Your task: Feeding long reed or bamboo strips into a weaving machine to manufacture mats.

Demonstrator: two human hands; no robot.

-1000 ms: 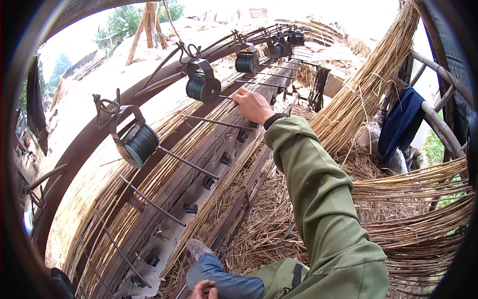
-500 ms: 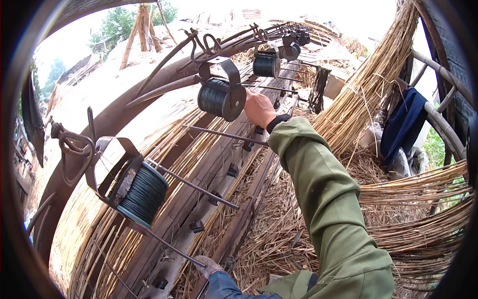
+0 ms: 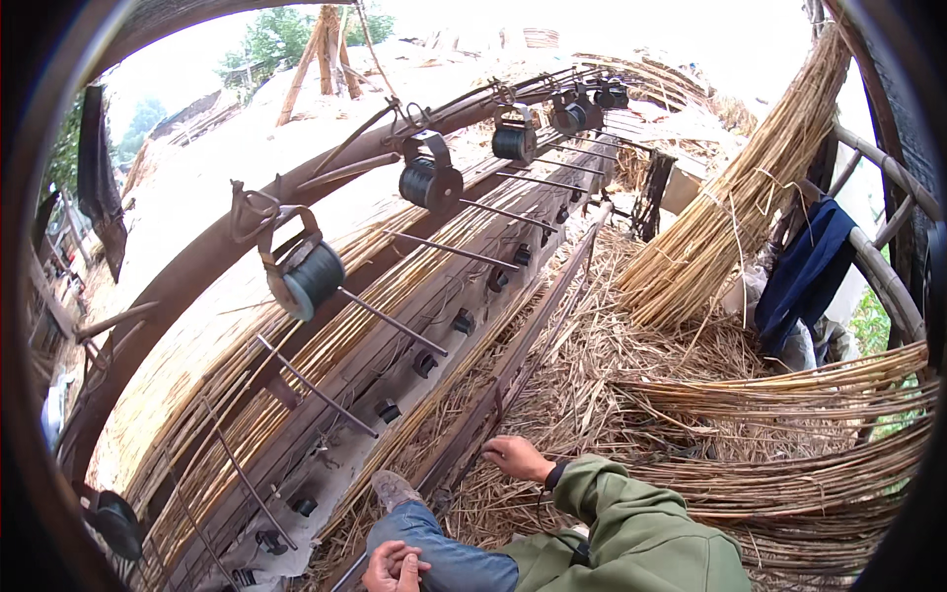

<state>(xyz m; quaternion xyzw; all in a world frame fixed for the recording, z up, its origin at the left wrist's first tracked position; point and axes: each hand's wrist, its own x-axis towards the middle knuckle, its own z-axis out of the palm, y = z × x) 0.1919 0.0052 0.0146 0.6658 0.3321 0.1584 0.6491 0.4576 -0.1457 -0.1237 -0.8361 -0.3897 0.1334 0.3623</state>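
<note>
My right hand (image 3: pixel 520 459), in a green sleeve (image 3: pixel 641 518) with a dark band at the wrist, is beside a long rusty metal bar (image 3: pixel 513 375). Its fingers are curled, and whatever they hold is hidden. Low at the picture's edge is my left hand (image 3: pixel 395 567), next to my blue-jeaned leg (image 3: pixel 434 538). Its fingers are drawn together, with nothing I can make out between them. Beyond the hands, spools of dark line hang in metal brackets from a curved rusty pipe (image 3: pixel 197 247): a near spool (image 3: pixel 314 274), a second spool (image 3: pixel 431 184) and several farther off.
Thin metal rods (image 3: pixel 395 321) jut out across a wooden beam (image 3: pixel 326 395) with small dark weights along it. Reed stalks (image 3: pixel 197 424) lie behind it. A reed bundle (image 3: pixel 740 197) leans at right, near a navy cloth (image 3: pixel 804 261). Loose straw (image 3: pixel 582 395) covers the ground.
My right hand has left the spool and drawn back, down towards my lap. My left hand has come into view at the lower edge. The view has shifted, so the spools appear smaller.
</note>
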